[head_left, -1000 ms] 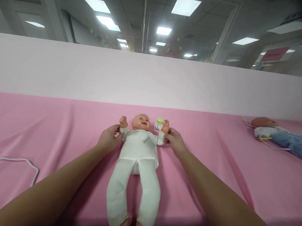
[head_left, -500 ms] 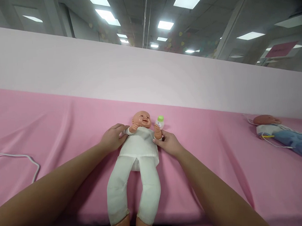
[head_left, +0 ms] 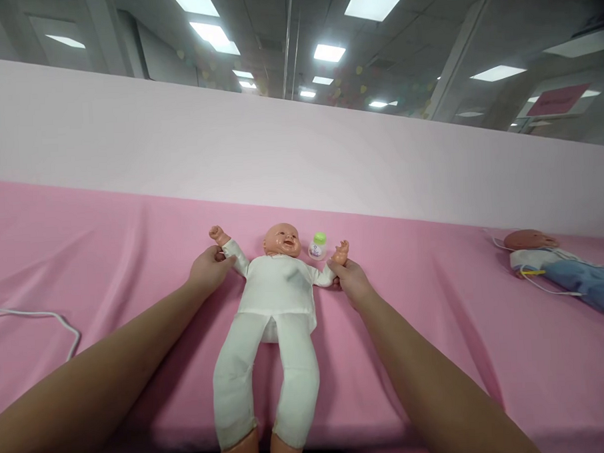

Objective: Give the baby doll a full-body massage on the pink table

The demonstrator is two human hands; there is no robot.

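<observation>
A baby doll (head_left: 277,287) in a white top and white trousers lies face up in front of me, its bare lower legs at the near edge. My left hand (head_left: 211,267) is closed around the doll's arm on the left, near the wrist. On the other side my right hand (head_left: 350,278) pinches the sleeve end of the doll's other arm. Both doll arms are stretched out sideways, the left one raised higher. Beside the doll's head stands a small clear bottle (head_left: 317,247) with a green cap, just left of the doll's hand.
Pink cloth (head_left: 416,328) covers the table. At the far right lies a second doll (head_left: 579,274) in blue and white, with a thin tube about it. A white cable (head_left: 40,311) runs in from the left. Behind rises a white panel (head_left: 279,154) below glass.
Both doll arms have been drawn outward from the chest, one to each side, with my hands on them. The doll's body and the bottle have stayed put.
</observation>
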